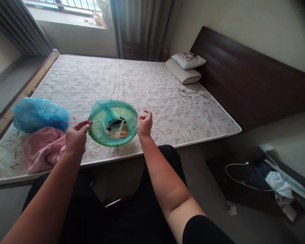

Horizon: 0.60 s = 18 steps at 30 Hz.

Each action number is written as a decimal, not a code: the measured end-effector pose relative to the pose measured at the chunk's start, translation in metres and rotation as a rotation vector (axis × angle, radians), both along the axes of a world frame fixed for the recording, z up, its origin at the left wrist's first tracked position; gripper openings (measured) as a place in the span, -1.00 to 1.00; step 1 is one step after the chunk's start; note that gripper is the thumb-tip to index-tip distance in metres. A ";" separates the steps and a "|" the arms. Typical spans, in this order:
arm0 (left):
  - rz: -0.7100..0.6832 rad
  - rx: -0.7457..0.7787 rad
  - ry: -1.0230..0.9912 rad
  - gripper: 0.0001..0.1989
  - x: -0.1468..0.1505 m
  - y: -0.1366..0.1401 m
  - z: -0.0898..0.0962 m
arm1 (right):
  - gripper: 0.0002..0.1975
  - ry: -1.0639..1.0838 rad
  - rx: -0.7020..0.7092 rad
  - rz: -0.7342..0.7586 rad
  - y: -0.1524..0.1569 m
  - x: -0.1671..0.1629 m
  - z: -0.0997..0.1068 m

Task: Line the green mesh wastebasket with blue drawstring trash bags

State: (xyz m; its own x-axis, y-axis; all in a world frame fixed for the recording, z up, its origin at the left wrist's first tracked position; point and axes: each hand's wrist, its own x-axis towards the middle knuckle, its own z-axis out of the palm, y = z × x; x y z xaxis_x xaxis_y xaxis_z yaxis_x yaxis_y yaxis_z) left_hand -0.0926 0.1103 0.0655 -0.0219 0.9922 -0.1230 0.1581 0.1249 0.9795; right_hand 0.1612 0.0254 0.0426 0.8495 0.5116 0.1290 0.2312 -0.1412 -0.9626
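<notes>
A round green trash bin [94,137] stands at the mattress's near edge, lined with a thin blue-green plastic bag [101,110]. Inside it lie crumpled plastic and an orange-and-white wrapper [123,132]. At the bin's left rim, my left hand [76,138] is closed, with a bit of pink drawstring [87,120] at its fingertips. My right hand [144,124] is at the right rim with curled fingers; what they pinch, if anything, is hidden. To the left sit a full blue plastic bag [40,113] with a thin red string and a crumpled pink cloth [42,147].
The bare mattress [112,78] with printed letters spans the middle. Two pillows [186,67] rest by the dark headboard [234,67]. On the right, a low dark cabinet [234,176] carries a white cable [244,183] and a pale cloth [279,183].
</notes>
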 end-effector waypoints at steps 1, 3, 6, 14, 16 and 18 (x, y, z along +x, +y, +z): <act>-0.057 0.069 0.235 -0.69 0.002 -0.004 -0.001 | -0.66 -0.056 -0.051 0.007 -0.002 -0.007 0.005; -0.170 0.220 0.689 -0.65 0.003 -0.011 -0.005 | -0.65 -0.193 -0.156 0.086 -0.005 -0.019 0.011; -0.343 0.359 1.157 -0.66 0.001 -0.014 -0.009 | -0.60 -0.415 -0.358 0.246 -0.011 -0.033 0.016; -0.317 0.269 0.989 -0.57 0.005 -0.014 -0.015 | -0.62 -0.288 -0.470 0.294 -0.011 -0.036 0.025; -0.272 0.180 0.788 -0.56 0.002 -0.008 -0.016 | -0.59 -0.170 -0.451 0.280 -0.009 -0.027 0.027; -0.291 0.117 0.623 -0.53 -0.003 0.000 -0.016 | -0.53 -0.086 -0.431 0.284 -0.007 -0.021 0.026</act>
